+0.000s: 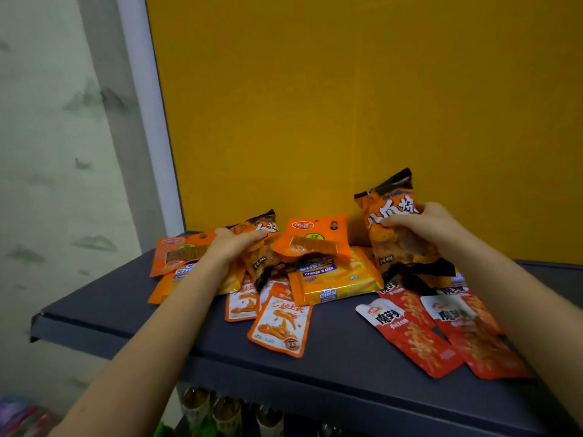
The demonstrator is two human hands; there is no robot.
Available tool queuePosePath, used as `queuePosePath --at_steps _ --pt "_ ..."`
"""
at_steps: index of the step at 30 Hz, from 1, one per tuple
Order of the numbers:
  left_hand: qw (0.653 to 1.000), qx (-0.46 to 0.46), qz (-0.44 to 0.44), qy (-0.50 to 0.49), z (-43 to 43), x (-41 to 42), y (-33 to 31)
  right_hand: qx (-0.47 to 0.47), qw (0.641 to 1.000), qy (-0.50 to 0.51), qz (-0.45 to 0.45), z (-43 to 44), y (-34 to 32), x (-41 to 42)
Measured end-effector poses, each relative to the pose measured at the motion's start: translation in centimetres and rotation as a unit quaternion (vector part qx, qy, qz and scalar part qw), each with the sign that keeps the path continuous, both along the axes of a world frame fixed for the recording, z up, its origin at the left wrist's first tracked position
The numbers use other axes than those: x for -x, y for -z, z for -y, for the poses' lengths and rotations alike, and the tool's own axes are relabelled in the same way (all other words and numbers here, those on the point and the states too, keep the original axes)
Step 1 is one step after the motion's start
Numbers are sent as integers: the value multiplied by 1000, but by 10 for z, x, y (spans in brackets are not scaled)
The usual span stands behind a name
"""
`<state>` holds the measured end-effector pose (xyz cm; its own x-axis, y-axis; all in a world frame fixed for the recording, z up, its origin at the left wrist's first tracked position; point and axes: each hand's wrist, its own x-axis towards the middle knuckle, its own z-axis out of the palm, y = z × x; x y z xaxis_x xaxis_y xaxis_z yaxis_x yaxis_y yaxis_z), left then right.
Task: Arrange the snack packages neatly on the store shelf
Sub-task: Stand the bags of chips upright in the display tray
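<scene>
Right grip (419,223): fingers curled round an orange-and-black snack bag (389,201), held upright above the pile.
Left grip (235,244): clasps a second matching bag (263,266) lying among the packets.
Shelf (315,367): dark, with cheese wafer packs (334,279) and red pouches (410,335) scattered across it.

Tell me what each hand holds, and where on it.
Right hand grips the raised orange-black bag around its middle; left hand grips a second orange-black bag on the pile, near its top.

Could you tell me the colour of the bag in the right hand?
Orange bag with black ends; head view.
</scene>
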<state>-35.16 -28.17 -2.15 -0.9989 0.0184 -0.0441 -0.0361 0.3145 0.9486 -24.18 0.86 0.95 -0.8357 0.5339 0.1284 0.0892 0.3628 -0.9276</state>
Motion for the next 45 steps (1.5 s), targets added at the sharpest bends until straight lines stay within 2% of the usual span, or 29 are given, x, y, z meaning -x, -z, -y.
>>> queuePosePath --at_steps 4,7,14,21,28,34,37,45 --pt "996 -83 9 3 -9 6 -6 26 998 7 -52 11 -8 -16" --pt "996 -85 21 10 -18 4 -11 40 996 9 -78 17 -11 -25" --pt "987 -98 86 98 -23 -2 -12 72 992 50 -94 16 -11 -40" --pt "990 -108 15 87 -23 -1 -18 117 982 65 -136 9 -11 -59" --pt "985 -135 3 106 -20 -3 -34 130 978 75 -143 -7 -9 -78" --pt "972 -158 -151 87 -20 -27 -80 128 975 83 -164 -37 -17 -123" --pt "958 -173 -183 134 -52 -67 -102 125 974 85 -168 -58 -19 -155" --pt "921 -209 -162 284 -202 -187 -99 110 972 126 -167 -135 -23 -277"
